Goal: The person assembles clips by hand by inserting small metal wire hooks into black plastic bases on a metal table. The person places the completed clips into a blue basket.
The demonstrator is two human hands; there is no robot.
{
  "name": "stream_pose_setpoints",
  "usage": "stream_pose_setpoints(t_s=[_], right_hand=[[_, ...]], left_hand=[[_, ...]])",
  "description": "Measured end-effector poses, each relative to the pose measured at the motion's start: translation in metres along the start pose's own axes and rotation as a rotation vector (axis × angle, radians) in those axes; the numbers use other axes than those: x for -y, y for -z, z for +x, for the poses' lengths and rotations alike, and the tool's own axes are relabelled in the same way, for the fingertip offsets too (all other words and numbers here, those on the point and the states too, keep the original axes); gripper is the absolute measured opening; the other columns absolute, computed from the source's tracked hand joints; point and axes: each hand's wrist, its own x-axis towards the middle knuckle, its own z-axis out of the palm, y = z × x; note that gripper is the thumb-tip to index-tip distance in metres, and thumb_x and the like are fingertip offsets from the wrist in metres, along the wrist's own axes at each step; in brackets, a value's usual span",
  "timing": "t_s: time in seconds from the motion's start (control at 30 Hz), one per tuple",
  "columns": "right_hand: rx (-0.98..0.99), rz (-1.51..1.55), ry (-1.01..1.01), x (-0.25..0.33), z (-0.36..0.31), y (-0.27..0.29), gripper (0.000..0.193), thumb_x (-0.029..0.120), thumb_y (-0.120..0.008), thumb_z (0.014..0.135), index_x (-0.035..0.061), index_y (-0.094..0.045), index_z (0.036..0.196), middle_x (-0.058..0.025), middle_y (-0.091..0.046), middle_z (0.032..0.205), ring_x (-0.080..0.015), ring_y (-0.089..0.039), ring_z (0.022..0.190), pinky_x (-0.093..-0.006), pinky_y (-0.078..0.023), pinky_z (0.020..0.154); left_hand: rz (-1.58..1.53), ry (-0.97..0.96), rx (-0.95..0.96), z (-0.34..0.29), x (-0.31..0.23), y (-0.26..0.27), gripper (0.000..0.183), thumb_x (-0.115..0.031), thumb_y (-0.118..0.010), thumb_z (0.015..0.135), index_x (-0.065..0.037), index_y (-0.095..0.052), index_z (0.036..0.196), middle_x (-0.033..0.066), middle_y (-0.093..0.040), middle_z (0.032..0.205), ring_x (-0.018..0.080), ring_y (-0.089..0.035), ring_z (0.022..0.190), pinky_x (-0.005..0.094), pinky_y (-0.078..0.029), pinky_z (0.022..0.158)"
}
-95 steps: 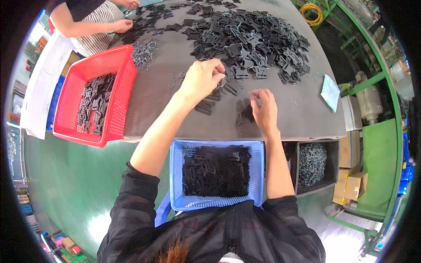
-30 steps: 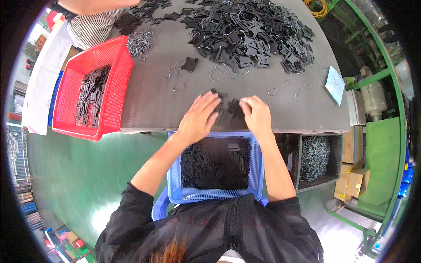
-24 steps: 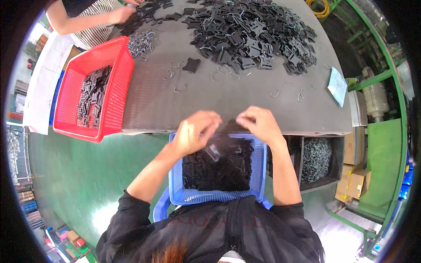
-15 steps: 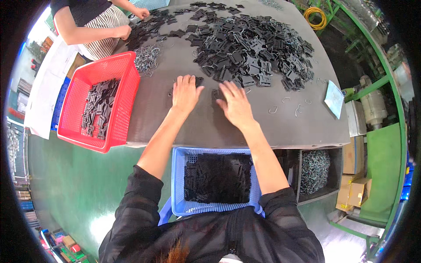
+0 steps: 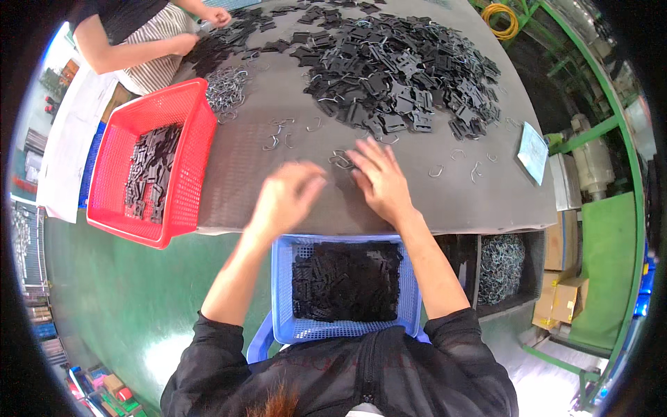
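Note:
My left hand (image 5: 288, 198) is over the near part of the grey table, its fingers curled and smeared by motion. Whether anything is in it I cannot make out. My right hand (image 5: 382, 179) lies nearly flat, fingers stretched out, the fingertips beside a small cluster of bent metal wire hooks (image 5: 340, 160). Several loose wire hooks (image 5: 278, 135) are scattered beyond my left hand. Past my hands rises a large pile of flat black plastic pieces (image 5: 403, 76) with wire hooks mixed in. Below my forearms, a blue basket (image 5: 278, 278) holds many black pieces (image 5: 345, 281).
A red basket (image 5: 187, 160) with black pieces stands at the left table edge. Beyond it, another person's hands (image 5: 201, 31) work at black pieces, near a heap of hooks (image 5: 227, 90). A dark bin of hooks (image 5: 501, 267) and a blue packet (image 5: 532, 154) are at right.
My left hand has drawn back toward the near table edge, and wire hooks now show where it was. My right hand has shifted slightly, uncovering hooks by its fingertips.

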Motion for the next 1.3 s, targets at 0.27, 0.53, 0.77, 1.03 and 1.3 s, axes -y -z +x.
stream_pose_setpoints(t_s=[0.27,0.53,0.77,1.03,1.3], right_hand=[[-0.294,-0.496,-0.81,-0.157,-0.034,0.084,0.052,0.043,-0.044,0.094,0.0132,-0.043,0.137,-0.0119,-0.033,0.147,-0.0308,-0.022,0.139,-0.0564,-0.016,0.11],[0.019,-0.471,-0.585,-0.092,-0.046,0.046,0.055,0.043,-0.034,0.097,0.0101,-0.037,0.141,-0.0097,-0.031,0.149,-0.0267,-0.023,0.14,-0.0468,-0.016,0.113],[-0.183,0.41,-0.495,-0.046,-0.01,0.027,0.039,0.029,-0.041,0.098,0.0059,-0.052,0.128,-0.0129,-0.056,0.127,-0.0285,-0.05,0.122,-0.0377,-0.038,0.102],[-0.092,-0.242,-0.146,0.001,-0.027,0.021,0.045,0.037,-0.057,0.086,0.014,-0.054,0.125,-0.0069,-0.038,0.144,-0.0285,-0.027,0.137,-0.0569,-0.014,0.11],[-0.041,-0.439,-0.434,-0.072,-0.056,0.041,0.042,0.029,-0.04,0.096,0.0154,-0.046,0.135,-0.0047,-0.04,0.144,-0.0246,-0.031,0.136,-0.0486,-0.022,0.111]], left_hand=[[0.529,0.243,-0.122,0.051,0.134,0.005,0.061,-0.043,-0.042,0.095,-0.008,-0.03,0.143,0.0158,-0.028,0.149,0.0325,-0.019,0.14,0.0545,-0.014,0.111],[0.53,-0.088,0.148,0.048,0.023,-0.09,0.063,-0.045,-0.041,0.094,-0.006,-0.033,0.142,0.0146,-0.029,0.149,0.0318,-0.019,0.14,0.0507,-0.013,0.113],[0.102,-0.285,0.051,0.055,-0.016,-0.148,0.041,-0.015,-0.053,0.088,-0.003,-0.048,0.127,0.0193,-0.047,0.133,0.0332,-0.039,0.129,0.0439,-0.03,0.108],[-0.334,-0.005,-0.335,0.05,-0.005,-0.099,0.022,-0.001,-0.05,0.09,-0.004,-0.061,0.108,0.0121,-0.061,0.11,0.0236,-0.06,0.099,0.0312,-0.048,0.08],[-0.226,0.049,-0.399,0.048,0.014,-0.081,0.021,-0.003,-0.05,0.092,-0.007,-0.061,0.109,0.0093,-0.062,0.108,0.021,-0.061,0.095,0.0305,-0.049,0.074]])
